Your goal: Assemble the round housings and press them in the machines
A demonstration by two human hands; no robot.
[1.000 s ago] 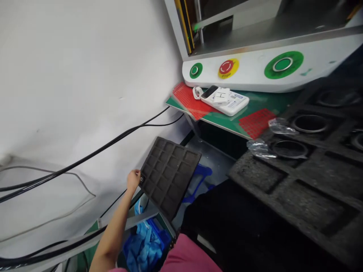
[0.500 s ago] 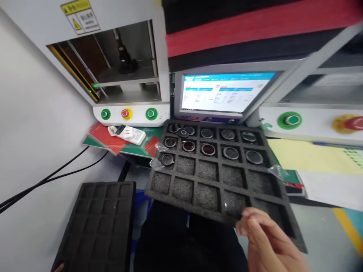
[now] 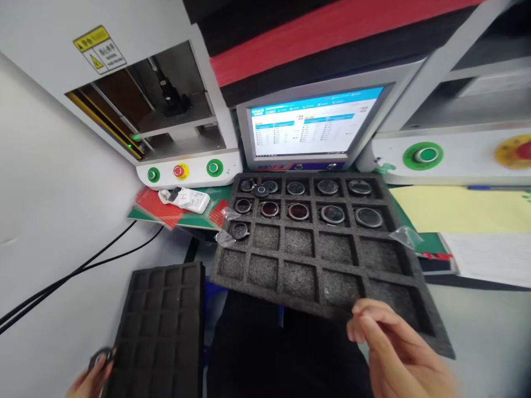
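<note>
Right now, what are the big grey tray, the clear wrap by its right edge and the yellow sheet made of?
The big grey tray looks like foam: dull, speckled, with thick walls between its pockets. The clear wrap seems to be thin plastic: see-through, shiny and crinkled. The yellow sheet is probably paper: flat, smooth and dull, though thin card could look similar.

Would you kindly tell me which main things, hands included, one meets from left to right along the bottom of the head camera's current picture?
Left hand → black compartmented tray → dark trousers → right hand.
</note>
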